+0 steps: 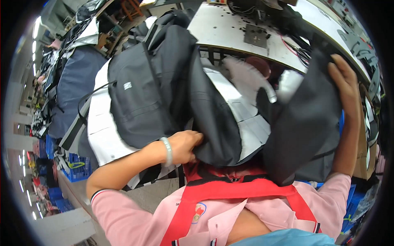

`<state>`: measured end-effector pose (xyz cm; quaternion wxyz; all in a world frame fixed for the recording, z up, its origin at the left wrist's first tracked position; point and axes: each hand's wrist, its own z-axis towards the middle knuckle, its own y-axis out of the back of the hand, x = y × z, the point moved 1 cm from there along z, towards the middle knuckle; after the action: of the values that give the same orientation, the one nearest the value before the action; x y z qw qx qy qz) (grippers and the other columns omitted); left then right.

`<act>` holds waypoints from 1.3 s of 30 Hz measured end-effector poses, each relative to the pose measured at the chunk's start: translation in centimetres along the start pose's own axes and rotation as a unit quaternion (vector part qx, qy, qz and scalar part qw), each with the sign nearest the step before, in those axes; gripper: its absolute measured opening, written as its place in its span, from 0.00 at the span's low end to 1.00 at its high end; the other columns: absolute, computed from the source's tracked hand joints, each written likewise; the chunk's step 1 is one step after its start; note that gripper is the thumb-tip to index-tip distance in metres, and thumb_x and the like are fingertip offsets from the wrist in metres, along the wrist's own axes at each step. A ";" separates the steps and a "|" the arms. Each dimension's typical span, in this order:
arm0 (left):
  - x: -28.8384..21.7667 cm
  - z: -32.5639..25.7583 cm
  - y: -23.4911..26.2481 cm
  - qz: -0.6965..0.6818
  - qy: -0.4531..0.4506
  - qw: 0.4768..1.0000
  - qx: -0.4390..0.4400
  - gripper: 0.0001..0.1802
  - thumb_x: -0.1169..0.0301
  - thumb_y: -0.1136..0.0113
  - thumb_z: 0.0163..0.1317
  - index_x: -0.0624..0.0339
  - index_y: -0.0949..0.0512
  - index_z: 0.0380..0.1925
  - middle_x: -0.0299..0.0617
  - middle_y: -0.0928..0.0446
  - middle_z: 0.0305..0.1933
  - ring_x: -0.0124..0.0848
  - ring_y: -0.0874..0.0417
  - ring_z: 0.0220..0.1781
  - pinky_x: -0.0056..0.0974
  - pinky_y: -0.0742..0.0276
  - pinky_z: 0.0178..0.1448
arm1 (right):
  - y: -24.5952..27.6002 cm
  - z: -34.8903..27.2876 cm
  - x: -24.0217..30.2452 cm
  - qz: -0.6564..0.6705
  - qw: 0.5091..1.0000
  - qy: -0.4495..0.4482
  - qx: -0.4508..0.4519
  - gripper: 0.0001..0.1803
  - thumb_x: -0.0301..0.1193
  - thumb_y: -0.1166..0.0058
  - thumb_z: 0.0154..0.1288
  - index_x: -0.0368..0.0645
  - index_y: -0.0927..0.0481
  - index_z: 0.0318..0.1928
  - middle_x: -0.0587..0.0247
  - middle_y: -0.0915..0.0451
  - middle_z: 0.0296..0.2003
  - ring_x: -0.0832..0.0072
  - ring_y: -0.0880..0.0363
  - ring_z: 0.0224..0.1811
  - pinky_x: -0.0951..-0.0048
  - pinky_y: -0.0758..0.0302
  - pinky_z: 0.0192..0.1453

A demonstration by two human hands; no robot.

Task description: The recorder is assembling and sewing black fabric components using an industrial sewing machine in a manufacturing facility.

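Beside my lap, my left hand [184,146] is closed at the lower edge of a black bag piece [215,127] with a white inner face; its fingertips are partly hidden by the fabric. Raised at the right, my right hand [344,80] grips the upper edge of a black fabric panel [305,119], which hangs down toward my chest and is smeared by motion. Left of these, another black bag piece [135,90] with a small white mark and a white border leans against a dark heap of similar pieces.
Ahead stands a white worktable [221,26] with black scraps, cables and a dark machine. A navy fabric piece [78,82] hangs over a pile at the left. Blue crates [78,170] stand below it. A cardboard box [362,151] is beside my right arm.
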<state>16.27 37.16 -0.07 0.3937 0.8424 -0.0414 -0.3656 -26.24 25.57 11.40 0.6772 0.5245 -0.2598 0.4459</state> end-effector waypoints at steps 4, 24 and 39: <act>-7.5 -3.9 8.2 0.077 0.019 0.995 -0.067 0.22 0.67 0.34 0.54 0.68 0.27 0.45 0.55 0.26 0.48 0.52 0.24 0.52 0.46 0.26 0.56 | -3.5 0.4 0.1 0.088 0.986 -0.009 0.142 0.11 0.29 0.46 0.71 0.36 0.21 0.48 0.76 0.24 0.37 0.90 0.29 0.39 0.86 0.30 0.44; 11.3 24.7 6.8 0.241 0.230 0.935 -0.124 0.26 0.46 0.56 0.69 0.39 0.25 0.61 0.48 0.44 0.74 0.53 0.48 0.76 0.75 0.52 0.67 | -4.3 11.1 -12.2 -0.113 0.990 0.080 0.033 0.16 0.33 0.41 0.65 0.34 0.19 0.48 0.57 0.15 0.36 0.75 0.19 0.38 0.75 0.24 0.48; -3.5 27.1 16.5 -0.473 -0.112 0.871 -0.070 0.19 0.69 0.40 0.65 0.69 0.25 0.52 0.39 0.19 0.44 0.24 0.20 0.44 0.28 0.26 0.52 | -6.5 16.7 -13.2 -0.116 0.985 0.086 0.090 0.17 0.33 0.41 0.65 0.35 0.19 0.49 0.57 0.15 0.41 0.76 0.19 0.42 0.75 0.25 0.52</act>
<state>-0.23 9.94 1.94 0.2245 0.6852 0.3439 -0.6016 -24.73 5.09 2.75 0.6945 0.5691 -0.0970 0.4295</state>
